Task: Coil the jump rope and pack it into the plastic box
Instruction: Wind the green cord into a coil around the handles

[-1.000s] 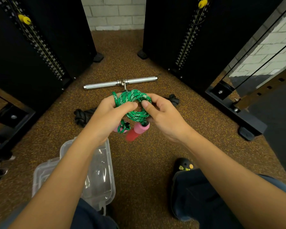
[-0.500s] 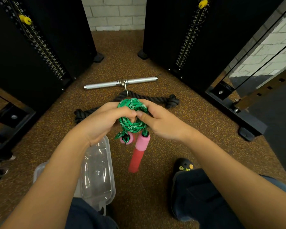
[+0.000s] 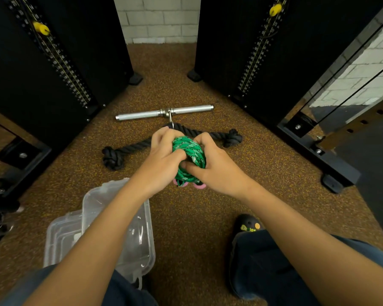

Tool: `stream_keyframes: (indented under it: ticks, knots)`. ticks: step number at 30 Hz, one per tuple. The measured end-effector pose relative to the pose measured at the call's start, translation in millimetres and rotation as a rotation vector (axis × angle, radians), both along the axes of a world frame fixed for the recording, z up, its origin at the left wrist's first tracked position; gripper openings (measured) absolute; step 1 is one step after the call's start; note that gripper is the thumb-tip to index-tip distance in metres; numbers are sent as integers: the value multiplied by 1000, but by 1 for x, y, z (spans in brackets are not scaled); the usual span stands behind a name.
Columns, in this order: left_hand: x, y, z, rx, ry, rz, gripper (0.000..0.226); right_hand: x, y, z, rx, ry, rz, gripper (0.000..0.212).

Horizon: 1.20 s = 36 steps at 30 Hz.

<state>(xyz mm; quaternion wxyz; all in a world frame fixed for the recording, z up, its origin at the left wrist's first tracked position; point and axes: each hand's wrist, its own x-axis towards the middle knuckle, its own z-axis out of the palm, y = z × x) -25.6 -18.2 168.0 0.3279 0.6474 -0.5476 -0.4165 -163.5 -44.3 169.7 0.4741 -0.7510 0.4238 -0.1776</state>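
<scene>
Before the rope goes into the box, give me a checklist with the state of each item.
1. Jump rope coiled tight: ok, a compact green bundle.
2. Both hands gripping it: ok, left hand and right hand clamp the coil.
3. Handles tucked in: cannot tell, only pink tips peek out below.
4. Plastic box open: ok, it shows no lid on top.
5. Box free inside: cannot tell, the left forearm covers much of it.
6. Box within reach: ok, on the floor just below the left arm.
</scene>
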Motion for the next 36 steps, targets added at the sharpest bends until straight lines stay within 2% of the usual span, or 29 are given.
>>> stream_keyframes:
  ticks: [5, 8, 11, 13, 15, 17, 20, 23, 25, 27, 31, 33, 36]
  knots:
    - [-4, 4, 2, 50, 169, -28, 37, 2, 2, -2, -2, -58, -48, 42]
    - [-2, 5, 4, 113, 352, -47, 57, 0, -1, -2, -60, -75, -56, 54]
    - [10, 4, 2, 196, 530, -100, 71, -5, -10, 2, -51, -107, -56, 43]
    - [19, 4, 1, 152, 471, -95, 71, -7, -15, 6, -11, -173, -93, 36]
    - [21, 5, -1, 37, 361, -3, 56, -8, -17, 10, 15, -237, -139, 30]
    - [15, 9, -5, -119, 197, 101, 41, -8, -18, 12, 32, -273, -200, 28]
    - [-7, 20, -12, -312, -45, 219, 39, -7, -20, 11, 67, -339, -307, 32]
    - [-25, 26, -18, -300, -96, 201, 44, -5, -22, 10, 62, -375, -371, 33]
    - [-32, 26, -21, -261, -82, 120, 60, -4, -22, 9, 63, -406, -400, 29]
    - [-37, 25, -24, -250, -84, 85, 64, -3, -22, 7, 94, -458, -422, 26]
    - [-42, 20, -32, -228, -124, 146, 26, 0, -21, 5, 152, -520, -406, 29]
    - [-38, 18, -32, -225, -112, 128, 21, -3, -23, 4, 137, -492, -411, 31]
    - [-28, 20, -26, -277, -199, 70, 16, -8, -28, 4, 138, -446, -384, 32]
